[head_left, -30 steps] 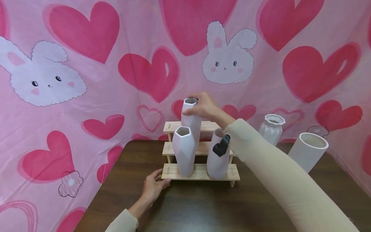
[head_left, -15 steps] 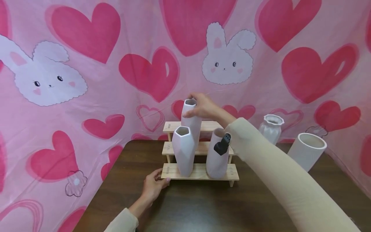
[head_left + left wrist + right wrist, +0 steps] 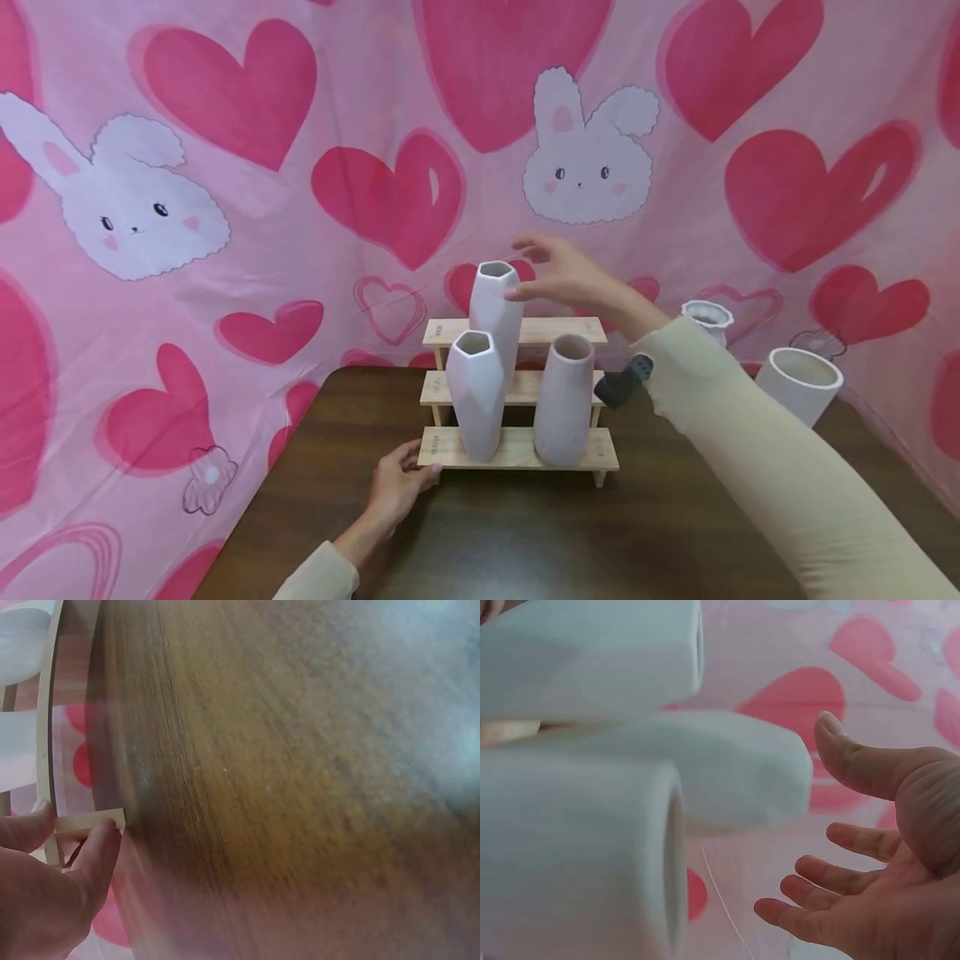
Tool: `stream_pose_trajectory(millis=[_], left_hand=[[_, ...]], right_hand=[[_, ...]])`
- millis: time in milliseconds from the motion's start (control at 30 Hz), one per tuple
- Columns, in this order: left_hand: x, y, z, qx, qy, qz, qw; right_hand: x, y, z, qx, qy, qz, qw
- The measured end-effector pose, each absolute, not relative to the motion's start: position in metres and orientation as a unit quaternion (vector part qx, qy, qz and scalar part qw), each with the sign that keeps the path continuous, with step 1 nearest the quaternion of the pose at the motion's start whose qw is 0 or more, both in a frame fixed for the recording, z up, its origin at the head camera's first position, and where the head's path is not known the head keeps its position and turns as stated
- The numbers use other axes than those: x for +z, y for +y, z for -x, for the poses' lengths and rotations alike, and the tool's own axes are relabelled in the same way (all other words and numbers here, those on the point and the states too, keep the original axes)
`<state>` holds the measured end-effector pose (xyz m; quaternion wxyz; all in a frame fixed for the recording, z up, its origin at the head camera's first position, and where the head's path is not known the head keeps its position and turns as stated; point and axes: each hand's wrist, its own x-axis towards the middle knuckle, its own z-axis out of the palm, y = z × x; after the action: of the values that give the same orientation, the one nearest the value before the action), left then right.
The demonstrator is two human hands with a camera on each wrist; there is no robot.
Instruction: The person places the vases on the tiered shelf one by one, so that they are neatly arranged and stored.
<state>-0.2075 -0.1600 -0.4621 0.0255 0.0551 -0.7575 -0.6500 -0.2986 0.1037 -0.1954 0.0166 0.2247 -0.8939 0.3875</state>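
My left hand [image 3: 397, 483] pinches the front left end of a three-step wooden stand [image 3: 517, 446]; in the left wrist view, thumb and fingers are round a stand leg [image 3: 90, 820]. A tall white faceted vase [image 3: 497, 296] stands upright farther back, apparently on the middle step, its base partly hidden. Just right of its rim hovers my right hand [image 3: 562, 271], fingers spread and holding nothing. In the right wrist view a gap shows between this hand [image 3: 889, 892] and the vase. On the front step stand another faceted vase [image 3: 476, 400] and a rounded vase [image 3: 564, 400].
A white cylindrical vase [image 3: 802, 383] stands on the dark wooden table [image 3: 517, 542] at the right. Beside it a vase with a ruffled rim [image 3: 708, 315] is mostly hidden by my right sleeve [image 3: 765, 450]. A pink heart-and-rabbit cloth [image 3: 375, 75] hangs behind.
My right hand has let go of the rear faceted vase and moved away to the right, uncovering the rounded vase. The left hand has stayed on the stand.
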Motion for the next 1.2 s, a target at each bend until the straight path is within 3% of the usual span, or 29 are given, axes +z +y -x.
stream_pose_trajectory(millis=[300,1200], left_hand=[[-0.463,-0.160,0.207,-0.646,-0.760,-0.060,0.030],[-0.465,-0.159,0.209,-0.647,-0.760,-0.047,0.041]], right_hand=[[-0.206,0.168,0.283,0.388,-0.899,-0.194,0.065],[-0.267,0.319,0.246,0.377,-0.912,-0.100,0.124]])
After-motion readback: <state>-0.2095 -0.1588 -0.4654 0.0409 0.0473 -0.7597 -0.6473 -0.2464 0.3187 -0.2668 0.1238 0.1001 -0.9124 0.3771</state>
